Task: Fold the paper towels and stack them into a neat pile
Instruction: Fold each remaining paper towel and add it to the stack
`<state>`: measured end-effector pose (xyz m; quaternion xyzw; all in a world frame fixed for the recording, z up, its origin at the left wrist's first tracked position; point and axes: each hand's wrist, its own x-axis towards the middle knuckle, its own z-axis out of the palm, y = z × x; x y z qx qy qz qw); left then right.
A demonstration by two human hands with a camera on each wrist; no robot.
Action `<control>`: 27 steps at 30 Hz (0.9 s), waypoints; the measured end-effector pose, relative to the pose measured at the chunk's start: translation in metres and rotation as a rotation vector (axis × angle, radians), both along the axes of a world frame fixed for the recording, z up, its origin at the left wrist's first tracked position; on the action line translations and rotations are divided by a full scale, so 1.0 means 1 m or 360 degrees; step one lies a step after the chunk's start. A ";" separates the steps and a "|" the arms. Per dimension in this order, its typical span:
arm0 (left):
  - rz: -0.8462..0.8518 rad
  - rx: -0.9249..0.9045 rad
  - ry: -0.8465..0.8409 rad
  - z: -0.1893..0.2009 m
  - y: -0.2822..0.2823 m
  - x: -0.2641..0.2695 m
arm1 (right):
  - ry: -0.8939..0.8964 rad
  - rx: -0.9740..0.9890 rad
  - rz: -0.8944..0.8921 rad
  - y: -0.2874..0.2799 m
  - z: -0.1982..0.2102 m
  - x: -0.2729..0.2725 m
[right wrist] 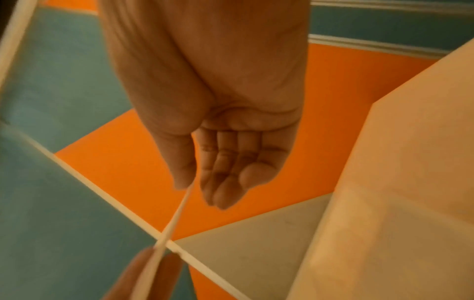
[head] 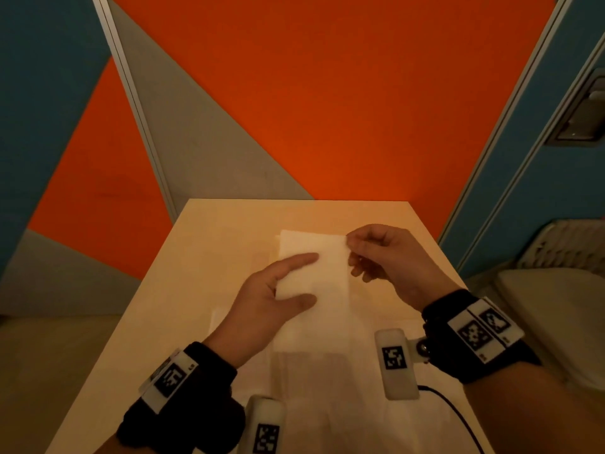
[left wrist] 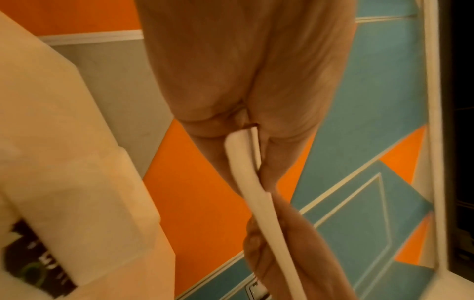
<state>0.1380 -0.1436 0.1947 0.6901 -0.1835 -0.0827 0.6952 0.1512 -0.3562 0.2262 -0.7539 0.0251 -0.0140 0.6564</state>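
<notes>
Between both hands, the paper towel (head: 314, 270) is thin, limp and tear-prone: left hand (head: 262, 303) grips its edge, right hand (head: 386, 257) pinches the far corner.

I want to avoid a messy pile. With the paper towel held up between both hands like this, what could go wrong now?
1. The right hand pinches only the far corner of the paper towel; thin paper may tear or slip there.
2. The left hand holds the towel in the air above the table, so the edges may not line up and the fold could go crooked.
3. More towels lie underneath; the wrists may drag and shift them.
</notes>
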 end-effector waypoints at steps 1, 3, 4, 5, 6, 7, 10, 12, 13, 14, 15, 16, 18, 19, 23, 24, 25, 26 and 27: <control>0.0074 0.0014 0.0045 -0.007 0.007 0.002 | 0.0056 -0.0022 -0.0090 -0.007 -0.012 0.001; 0.0218 0.0110 0.0114 -0.024 0.024 0.005 | 0.0195 -0.0157 -0.0249 -0.021 -0.041 0.001; 0.0276 0.0186 0.0133 -0.032 0.033 0.007 | 0.0275 -0.0248 -0.0303 -0.029 -0.058 0.001; 0.0316 0.0271 0.0151 -0.041 0.041 0.007 | 0.0359 -0.0359 -0.0332 -0.037 -0.076 0.000; 0.0337 0.0348 0.0174 -0.049 0.049 0.007 | 0.0432 -0.0492 -0.0334 -0.045 -0.093 -0.001; 0.0347 0.0414 0.0202 -0.057 0.056 0.007 | 0.0498 -0.0641 -0.0308 -0.053 -0.110 -0.003; 0.0341 0.0595 0.0324 -0.082 0.074 0.006 | 0.0734 -0.1087 -0.0061 -0.065 -0.146 -0.011; 0.0314 0.0692 0.0395 -0.097 0.082 0.007 | 0.0894 -0.1332 0.0131 -0.065 -0.160 -0.018; 0.0302 0.0747 0.0395 -0.103 0.084 0.007 | 0.0946 -0.1432 0.0190 -0.064 -0.165 -0.021; 0.0292 0.0794 0.0379 -0.107 0.086 0.008 | 0.0967 -0.1522 0.0221 -0.062 -0.169 -0.023; 0.0289 0.0823 0.0365 -0.111 0.087 0.009 | 0.0965 -0.1601 0.0233 -0.060 -0.171 -0.025; 0.0291 0.0831 0.0354 -0.113 0.087 0.010 | 0.0938 -0.1668 0.0231 -0.058 -0.174 -0.025; 0.0291 0.0837 0.0346 -0.115 0.087 0.012 | 0.0913 -0.1741 0.0207 -0.056 -0.175 -0.026; 0.0286 0.0838 0.0350 -0.116 0.087 0.013 | 0.0909 -0.1753 0.0196 -0.056 -0.175 -0.026; 0.0269 0.0807 0.0390 -0.117 0.088 0.016 | 0.0945 -0.1711 0.0182 -0.057 -0.173 -0.027; 0.0265 0.0811 0.0393 -0.117 0.089 0.016 | 0.0962 -0.1692 0.0176 -0.058 -0.174 -0.027; 0.0265 0.0811 0.0392 -0.118 0.089 0.016 | 0.0976 -0.1672 0.0167 -0.058 -0.174 -0.027; 0.0263 0.0809 0.0389 -0.118 0.090 0.017 | 0.0989 -0.1653 0.0154 -0.058 -0.174 -0.027; 0.0260 0.0803 0.0386 -0.118 0.090 0.017 | 0.1000 -0.1636 0.0141 -0.058 -0.174 -0.028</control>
